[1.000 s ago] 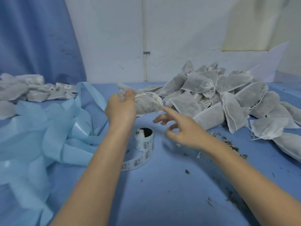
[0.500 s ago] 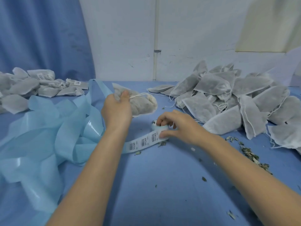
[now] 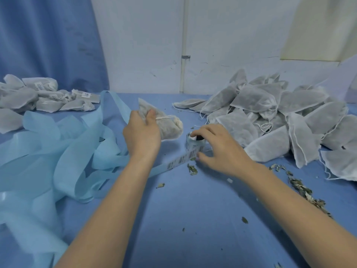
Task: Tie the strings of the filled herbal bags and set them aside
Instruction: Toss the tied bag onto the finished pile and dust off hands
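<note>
Herbal bag (image 3: 170,126) sits cinched in your left hand (image 3: 142,133), fingers curled round it just above the table (image 3: 193,219), so keep it steady there. Your right hand (image 3: 222,149) is pinching the label roll (image 3: 194,147); peel one sticker slowly. Label print's too small to read, and the untied pile (image 3: 280,117) runs off frame.

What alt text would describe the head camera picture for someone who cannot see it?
A person's left hand holds a tied herbal bag above a blue table, while the right hand grips a roll of barcode labels. Untied bags are heaped at right, labelled ones at far left.
</note>
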`<control>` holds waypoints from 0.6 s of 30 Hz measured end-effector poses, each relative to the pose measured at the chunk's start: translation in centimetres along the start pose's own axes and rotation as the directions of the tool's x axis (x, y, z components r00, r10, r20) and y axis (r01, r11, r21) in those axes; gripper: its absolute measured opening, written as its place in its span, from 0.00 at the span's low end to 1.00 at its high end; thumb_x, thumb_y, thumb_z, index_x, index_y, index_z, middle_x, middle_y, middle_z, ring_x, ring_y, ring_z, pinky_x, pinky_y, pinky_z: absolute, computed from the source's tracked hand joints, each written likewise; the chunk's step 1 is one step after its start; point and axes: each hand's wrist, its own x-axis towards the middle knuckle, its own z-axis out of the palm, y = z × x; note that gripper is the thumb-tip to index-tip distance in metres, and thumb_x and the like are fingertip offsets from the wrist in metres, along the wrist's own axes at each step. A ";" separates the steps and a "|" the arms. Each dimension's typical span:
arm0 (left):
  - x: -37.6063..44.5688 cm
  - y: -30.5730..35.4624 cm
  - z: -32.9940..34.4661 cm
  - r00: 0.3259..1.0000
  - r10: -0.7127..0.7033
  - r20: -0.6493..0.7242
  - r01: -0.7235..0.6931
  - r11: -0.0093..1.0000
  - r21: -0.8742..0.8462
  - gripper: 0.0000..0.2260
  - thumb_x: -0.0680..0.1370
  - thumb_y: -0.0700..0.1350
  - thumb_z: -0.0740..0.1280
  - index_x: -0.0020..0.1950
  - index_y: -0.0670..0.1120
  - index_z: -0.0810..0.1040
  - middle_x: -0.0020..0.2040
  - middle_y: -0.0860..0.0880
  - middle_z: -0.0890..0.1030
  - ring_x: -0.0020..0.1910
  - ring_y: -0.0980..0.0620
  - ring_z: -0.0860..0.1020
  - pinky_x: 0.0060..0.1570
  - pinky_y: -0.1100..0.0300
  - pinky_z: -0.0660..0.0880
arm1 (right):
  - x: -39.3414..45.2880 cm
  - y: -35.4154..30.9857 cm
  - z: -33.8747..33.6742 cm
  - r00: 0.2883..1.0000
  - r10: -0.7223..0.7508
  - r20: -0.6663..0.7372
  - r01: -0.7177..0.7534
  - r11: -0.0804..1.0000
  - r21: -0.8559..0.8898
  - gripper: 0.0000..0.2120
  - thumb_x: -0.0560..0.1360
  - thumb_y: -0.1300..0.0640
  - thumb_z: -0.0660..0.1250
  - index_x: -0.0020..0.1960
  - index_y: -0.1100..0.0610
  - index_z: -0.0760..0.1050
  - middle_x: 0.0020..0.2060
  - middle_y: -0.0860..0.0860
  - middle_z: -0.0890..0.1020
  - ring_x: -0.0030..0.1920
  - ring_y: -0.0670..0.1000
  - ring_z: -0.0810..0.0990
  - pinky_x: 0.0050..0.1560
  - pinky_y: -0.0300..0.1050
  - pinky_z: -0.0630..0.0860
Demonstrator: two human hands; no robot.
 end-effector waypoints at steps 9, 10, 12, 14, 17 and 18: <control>-0.4 -0.6 1.0 0.971 -0.074 0.228 0.015 0.968 0.249 0.13 0.82 0.47 0.56 0.58 0.38 0.70 0.59 0.36 0.75 0.59 0.38 0.72 0.45 0.56 0.62 | -1.3 -4.3 1.7 0.985 0.088 0.146 -0.109 0.984 0.140 0.17 0.76 0.48 0.67 0.64 0.49 0.73 0.45 0.50 0.79 0.45 0.52 0.76 0.51 0.49 0.74; -0.5 -0.5 1.2 0.965 -0.080 0.250 0.012 0.965 0.263 0.14 0.82 0.47 0.56 0.59 0.37 0.69 0.60 0.36 0.75 0.60 0.39 0.72 0.45 0.56 0.62 | -1.1 -4.4 1.9 0.985 0.109 0.135 -0.129 0.980 0.151 0.16 0.76 0.48 0.68 0.62 0.50 0.74 0.46 0.51 0.79 0.47 0.53 0.77 0.52 0.48 0.73; -0.3 -0.5 1.6 0.955 -0.095 0.280 0.014 0.960 0.281 0.15 0.82 0.47 0.55 0.60 0.37 0.69 0.61 0.36 0.75 0.61 0.39 0.72 0.49 0.55 0.65 | -0.6 -4.4 2.2 0.985 0.141 0.102 -0.157 0.972 0.177 0.15 0.75 0.47 0.69 0.58 0.52 0.75 0.47 0.50 0.78 0.47 0.51 0.76 0.52 0.47 0.72; -0.2 -0.6 1.8 0.952 -0.100 0.290 0.014 0.959 0.284 0.15 0.82 0.47 0.55 0.60 0.37 0.69 0.61 0.37 0.75 0.60 0.39 0.72 0.49 0.55 0.65 | -0.4 -4.5 2.6 0.984 0.167 0.063 -0.177 0.952 0.248 0.13 0.73 0.49 0.71 0.54 0.53 0.75 0.44 0.48 0.77 0.45 0.50 0.76 0.50 0.45 0.73; -0.1 -0.7 1.7 0.955 -0.097 0.280 0.022 0.966 0.259 0.15 0.82 0.48 0.55 0.60 0.37 0.69 0.60 0.38 0.75 0.59 0.39 0.73 0.46 0.56 0.63 | -0.4 -4.9 3.1 0.971 0.237 0.030 -0.228 0.878 0.420 0.16 0.70 0.52 0.75 0.50 0.50 0.71 0.41 0.47 0.78 0.42 0.48 0.76 0.47 0.43 0.74; -0.1 -0.8 1.7 0.956 -0.097 0.277 0.027 0.969 0.246 0.15 0.82 0.48 0.55 0.60 0.37 0.69 0.59 0.38 0.75 0.59 0.39 0.73 0.46 0.56 0.63 | -0.5 -5.0 3.3 0.966 0.259 0.016 -0.237 0.856 0.459 0.17 0.68 0.52 0.76 0.49 0.49 0.69 0.41 0.47 0.79 0.42 0.47 0.77 0.47 0.42 0.75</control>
